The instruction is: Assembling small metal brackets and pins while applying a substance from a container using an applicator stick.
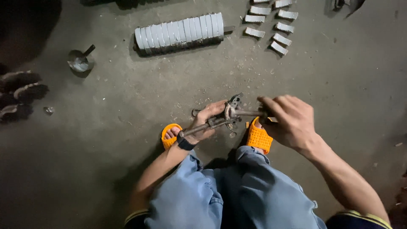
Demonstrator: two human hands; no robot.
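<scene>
I am crouched over a concrete floor in blue jeans and orange sandals (259, 137). My left hand (206, 120) is closed around the long handle of a rusty metal hand tool (220, 119) held just above the floor between my feet. My right hand (288, 121) grips a metal rod or lever (248, 113) that runs into the tool's head, where a curved metal piece sits. A dark band is on my left wrist.
A row of stacked pale curved metal pieces (180, 33) lies on the floor ahead. Several separate similar pieces (275, 25) lie at the upper right. A small metal scoop (80, 61) rests at the left, and dark ridged objects (19, 93) lie at the far left.
</scene>
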